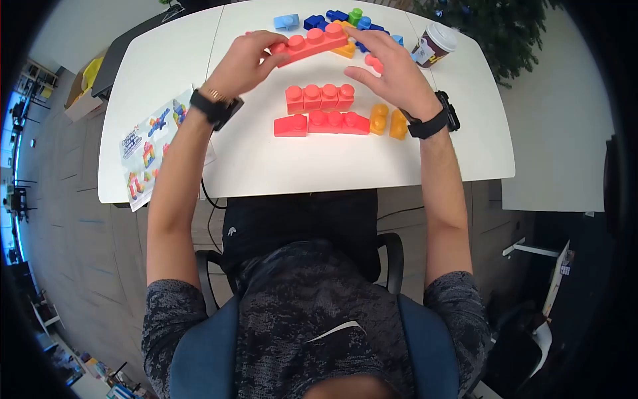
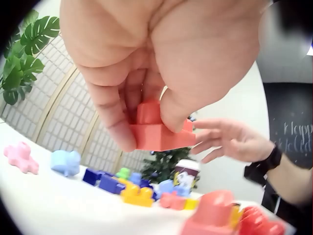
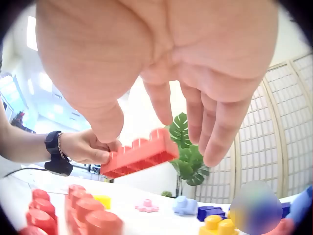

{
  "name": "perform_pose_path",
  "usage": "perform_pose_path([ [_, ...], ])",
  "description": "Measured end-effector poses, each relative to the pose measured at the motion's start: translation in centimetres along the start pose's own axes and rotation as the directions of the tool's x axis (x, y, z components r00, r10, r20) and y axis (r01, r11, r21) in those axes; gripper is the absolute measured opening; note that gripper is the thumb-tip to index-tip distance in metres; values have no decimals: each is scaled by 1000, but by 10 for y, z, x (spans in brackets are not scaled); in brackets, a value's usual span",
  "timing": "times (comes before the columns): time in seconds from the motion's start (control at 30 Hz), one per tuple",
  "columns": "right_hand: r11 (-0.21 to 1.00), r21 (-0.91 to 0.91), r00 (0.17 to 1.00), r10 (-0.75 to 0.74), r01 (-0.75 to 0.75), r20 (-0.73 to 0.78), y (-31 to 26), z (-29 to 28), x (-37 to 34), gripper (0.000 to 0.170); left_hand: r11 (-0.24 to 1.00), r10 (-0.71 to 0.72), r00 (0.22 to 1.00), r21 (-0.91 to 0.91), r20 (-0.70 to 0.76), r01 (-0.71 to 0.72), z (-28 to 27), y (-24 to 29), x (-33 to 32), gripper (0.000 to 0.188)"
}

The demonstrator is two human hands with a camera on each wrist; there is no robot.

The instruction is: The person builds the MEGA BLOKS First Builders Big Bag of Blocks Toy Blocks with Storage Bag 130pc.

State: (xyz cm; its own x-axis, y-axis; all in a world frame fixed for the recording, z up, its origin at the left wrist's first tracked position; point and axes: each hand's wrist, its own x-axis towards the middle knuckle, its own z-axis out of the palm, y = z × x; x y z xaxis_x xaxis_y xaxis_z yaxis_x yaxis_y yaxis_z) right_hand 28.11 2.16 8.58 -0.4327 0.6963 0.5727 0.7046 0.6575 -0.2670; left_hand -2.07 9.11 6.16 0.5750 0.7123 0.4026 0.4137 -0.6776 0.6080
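My left hand (image 1: 244, 65) pinches one end of a long red toy building block (image 1: 311, 45) with a row of studs on top. The block is held up over the table, tilted, its right end higher in the right wrist view. Close to that free end, my right hand (image 1: 397, 74) hovers with fingers spread and nothing in its grasp. Below the hands on the table lie a red row of studded blocks (image 1: 319, 98) and, nearer me, a second red row (image 1: 339, 122) with a sloped piece (image 1: 290, 126) at its left. Two yellow blocks (image 1: 379, 120) sit to the right.
Behind the hands lie several blue, green, yellow and pink blocks, among them a light blue one (image 1: 286, 22). A lidded paper cup (image 1: 435, 44) stands at the back right. A printed picture sheet (image 1: 147, 149) lies at the left of the white table (image 1: 299, 166).
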Motion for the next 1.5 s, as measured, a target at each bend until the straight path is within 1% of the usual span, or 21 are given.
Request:
perform_pose_path([
  [0.03,999,45,1000,16,-15,-6,-9,-1,-1,59,999,-7,1000,-44,-18,6,-7,17,-12,26],
  [0.13,977,200,996,85,-78,-28,-39,-6,-16,62,974,195,979,107,54,-199,-11,51,-46,31],
  [0.2,968,234,994,99,-86,-44,-46,-5,-30,54,971,201,978,121,61,-207,-2,59,-58,33],
  [0.23,965,225,991,124,-131,46,-45,-3,-39,48,966,219,973,125,68,-226,5,59,-64,35],
  [0.27,962,208,980,149,-174,133,-44,-2,-46,42,967,216,974,122,73,-224,10,59,-66,35],
  [0.3,955,225,979,173,-194,111,-47,1,-52,33,968,211,975,121,74,-219,17,58,-68,35],
  [0.4,930,270,967,231,-251,104,-39,17,-73,34,974,184,978,120,95,-195,32,54,-72,34],
  [0.43,947,212,969,225,-243,103,-42,17,-75,33,969,202,977,132,63,-209,37,52,-73,35],
  [0.53,920,246,952,291,-305,89,-40,27,-81,35,958,221,975,183,9,-219,43,40,-73,36],
  [0.63,918,185,933,326,-352,155,-36,29,-78,36,968,166,986,193,-11,-161,44,31,-74,37],
  [0.77,936,92,938,331,-341,106,-37,30,-74,36,973,152,987,184,-46,-141,45,25,-72,37],
  [0.83,977,-14,977,211,-211,16,-35,32,-74,36,987,119,993,108,9,-119,44,22,-68,36],
  [0.87,977,-13,977,211,-211,18,-35,33,-74,36,996,85,994,33,65,-87,43,21,-68,36],
  [0.97,982,30,982,186,-187,38,-31,36,-74,35,999,27,997,-20,76,-26,43,26,-68,34],
  [1.03,959,160,972,228,-233,53,-29,38,-75,34,1000,21,996,-13,82,-20,42,27,-66,34],
  [1.1,960,175,975,212,-220,62,-25,40,-74,37,1000,23,996,-11,87,-22,42,24,-65,34],
  [1.2,951,205,973,222,-231,67,-30,33,-69,44,994,106,988,-20,113,-104,40,16,-60,46],
  [1.27,938,236,967,245,-254,68,-32,32,-65,48,996,-22,993,-86,116,33,39,15,-58,62],
  [1.37,948,201,968,236,-248,78,-34,30,-68,52,998,6,991,-63,134,2,38,11,-57,80],
  [1.47,971,115,977,206,-212,63,-34,24,-71,52,1000,-2,993,10,115,1,32,15,-62,88],
  [1.5,935,70,935,351,-348,-44,-33,19,-78,51,1000,0,994,14,109,-2,27,18,-64,88],
])
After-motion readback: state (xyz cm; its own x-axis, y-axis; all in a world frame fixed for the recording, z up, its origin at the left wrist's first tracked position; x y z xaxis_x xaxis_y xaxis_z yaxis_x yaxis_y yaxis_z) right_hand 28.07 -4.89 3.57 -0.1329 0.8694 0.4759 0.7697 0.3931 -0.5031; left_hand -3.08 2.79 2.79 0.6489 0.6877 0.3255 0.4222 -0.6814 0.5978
